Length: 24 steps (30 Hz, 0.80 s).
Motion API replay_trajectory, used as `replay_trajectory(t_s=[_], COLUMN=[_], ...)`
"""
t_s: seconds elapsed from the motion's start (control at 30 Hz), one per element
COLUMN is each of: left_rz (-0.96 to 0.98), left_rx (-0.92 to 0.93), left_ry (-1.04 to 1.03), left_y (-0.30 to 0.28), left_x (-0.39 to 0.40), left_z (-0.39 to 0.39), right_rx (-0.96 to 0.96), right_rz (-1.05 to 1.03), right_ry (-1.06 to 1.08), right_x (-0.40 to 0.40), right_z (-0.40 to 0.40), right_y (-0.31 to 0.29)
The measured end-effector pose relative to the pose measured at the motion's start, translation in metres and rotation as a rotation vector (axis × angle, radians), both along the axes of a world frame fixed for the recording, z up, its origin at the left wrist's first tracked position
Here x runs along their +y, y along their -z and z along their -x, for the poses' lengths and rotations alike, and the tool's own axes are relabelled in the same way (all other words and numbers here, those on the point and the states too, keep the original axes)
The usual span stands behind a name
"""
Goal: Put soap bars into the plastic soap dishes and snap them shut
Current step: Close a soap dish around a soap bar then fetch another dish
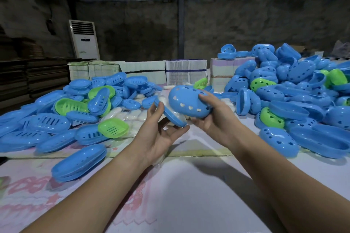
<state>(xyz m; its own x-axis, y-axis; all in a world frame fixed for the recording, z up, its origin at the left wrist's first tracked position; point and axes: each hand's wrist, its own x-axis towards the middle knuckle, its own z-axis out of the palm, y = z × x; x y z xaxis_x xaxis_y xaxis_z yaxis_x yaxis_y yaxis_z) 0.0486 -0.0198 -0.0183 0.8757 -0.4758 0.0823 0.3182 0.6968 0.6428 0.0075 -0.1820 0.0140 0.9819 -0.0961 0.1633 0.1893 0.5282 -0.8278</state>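
2 bare hands meet above the table (189, 195), working on 1 blue soap dish. The right hand (212, 119) grips the blue lid (189, 103), a domed shell pierced with small heart-shaped holes, with the fingers curled over its far side and the thumb underneath. The left hand (161, 134) cradles the blue base (170, 115) from below, palm up, thumb raised against the near edge and fingers curved under it. The lid sits tilted over the base, and the 2 halves touch along the lower edge, though a gap shows on the left side. A white soap bar (162, 100) is partly visible in that gap, inside the dish.

On the left lies a heap of slotted bases (47, 119), mostly blue with a few green ones. On the right rises a taller pile of heart-holed lids (293, 85), again blue with some green among them. Between the 2 heaps, behind the hands, lie wrapped white soap bars (132, 117). A closed blue dish (79, 162) rests alone near the left forearm. Bundles of flat printed cartons (185, 73) stand along the far edge of the table, and a white floor-standing air conditioner (84, 39) stands against the back wall.
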Motion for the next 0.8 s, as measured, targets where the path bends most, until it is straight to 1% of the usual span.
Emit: replay_trajectory(t_s=[0.07,0.1,0.17,0.23,0.3,0.4,0.6,0.7,0.8], left_rz=[0.036,0.047,0.051,0.027,0.005,-0.078,-0.211,-0.303,-0.340], left_rx=[-0.029,-0.046,-0.087,-0.111,-0.111,-0.141,-0.193,-0.237,-0.245], left_ry=[0.026,0.040,0.058,0.052,0.044,0.020,0.017,0.036,0.046], left_y=[-0.0008,-0.0012,-0.0021,-0.0019,-0.0021,-0.0020,0.0010,0.0011,0.0033], left_x=[0.0007,0.0013,0.0022,0.0028,0.0036,0.0057,0.0073,0.0060,0.0053], left_z=[0.0004,0.0008,0.0018,0.0024,0.0027,0.0019,-0.0005,0.0020,0.0006], right_rx=[0.077,0.106,0.110,0.026,-0.087,-0.139,-0.140,-0.130,-0.118], right_rz=[0.338,0.452,0.557,0.631,0.756,0.936,0.946,0.946,1.015], right_ry=[0.099,0.138,0.167,0.157,0.132,0.157,0.295,0.308,0.303], right_x=[0.0072,0.0089,0.0093,0.0087,0.0087,0.0108,0.0066,0.0030,0.0010], right_z=[-0.0017,-0.0029,-0.0041,-0.0037,-0.0025,0.0017,0.0020,0.0007,-0.0021], right_y=[0.0071,0.0091,0.0097,0.0109,0.0126,0.0108,0.0062,0.0043,0.0066])
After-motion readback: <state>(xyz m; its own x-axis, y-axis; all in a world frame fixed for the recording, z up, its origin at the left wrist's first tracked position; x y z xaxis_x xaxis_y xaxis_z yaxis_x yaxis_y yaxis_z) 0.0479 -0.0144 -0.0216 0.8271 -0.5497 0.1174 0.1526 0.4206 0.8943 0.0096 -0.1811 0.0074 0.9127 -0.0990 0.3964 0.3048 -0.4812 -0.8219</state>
